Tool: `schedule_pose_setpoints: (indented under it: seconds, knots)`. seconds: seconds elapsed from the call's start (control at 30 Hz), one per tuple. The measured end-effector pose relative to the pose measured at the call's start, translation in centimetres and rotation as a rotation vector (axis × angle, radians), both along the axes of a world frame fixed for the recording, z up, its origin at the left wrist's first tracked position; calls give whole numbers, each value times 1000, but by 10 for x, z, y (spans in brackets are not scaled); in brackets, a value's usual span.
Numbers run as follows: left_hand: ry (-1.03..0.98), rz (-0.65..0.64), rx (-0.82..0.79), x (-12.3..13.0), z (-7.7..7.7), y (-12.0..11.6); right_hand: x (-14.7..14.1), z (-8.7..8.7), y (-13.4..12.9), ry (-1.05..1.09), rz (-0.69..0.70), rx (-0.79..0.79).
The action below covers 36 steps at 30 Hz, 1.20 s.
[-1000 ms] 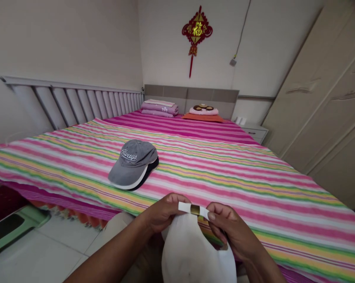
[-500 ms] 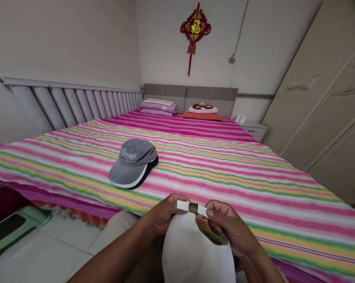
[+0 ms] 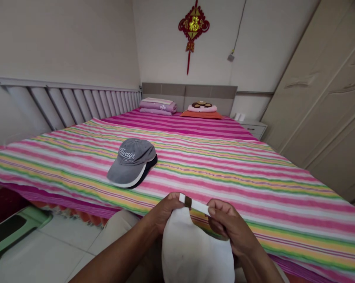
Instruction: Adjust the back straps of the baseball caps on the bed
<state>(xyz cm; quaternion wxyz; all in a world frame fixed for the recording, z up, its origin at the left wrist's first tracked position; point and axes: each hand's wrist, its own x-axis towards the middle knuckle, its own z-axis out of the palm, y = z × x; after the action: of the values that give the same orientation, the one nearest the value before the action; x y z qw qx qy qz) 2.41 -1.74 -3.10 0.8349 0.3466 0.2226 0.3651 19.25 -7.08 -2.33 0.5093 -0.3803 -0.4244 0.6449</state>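
Note:
A white cap [image 3: 196, 251] is held over my lap, its back opening facing up. My left hand [image 3: 167, 210] pinches the left end of its adjuster strap [image 3: 199, 206], close to a brass-coloured buckle [image 3: 188, 202]. On the strap's right end my right hand [image 3: 229, 220] is closed, thumb on top. The strap runs taut and slanted between both hands. Ahead and to the left, a grey cap [image 3: 133, 161] with white lettering lies on the bed, stacked over a dark cap [image 3: 149, 169] that shows only at its edge.
A striped sheet [image 3: 224, 169] covers the bed before me. Folded bedding [image 3: 158, 107] and a stack of pillows [image 3: 202, 108] lie by the headboard [image 3: 206, 96]. A green stool [image 3: 26, 224] stands at lower left, a radiator [image 3: 68, 102] along the left wall.
The buckle has shifted left along the strap towards my left hand, and more white strap shows to its right. The strap now slants down to the right.

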Motion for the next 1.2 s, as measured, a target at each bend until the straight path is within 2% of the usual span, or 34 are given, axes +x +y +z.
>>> schedule_pose_setpoints:
  seconds: [0.2,0.33,0.43,0.6,0.77,0.83,1.03,1.2]
  knots:
    - [-9,49,-40,-1,-8,5,5,-2,1,137,-83,20]
    - [4,98,-69,0,-7,5,6,-3,3,252,-171,37]
    - [37,134,-103,0,-5,6,6,-3,5,253,-198,66]
    - [21,152,-109,2,-5,7,7,-5,4,111,-109,54]
    - [59,91,-111,4,-10,10,7,-5,0,-115,222,-90]
    - [54,61,-82,3,-12,12,6,-3,0,-140,280,-131]
    - [17,-58,-10,-6,-21,21,0,-3,0,-15,245,-118]
    - [88,-79,14,-21,-48,31,2,-6,4,121,129,-139]
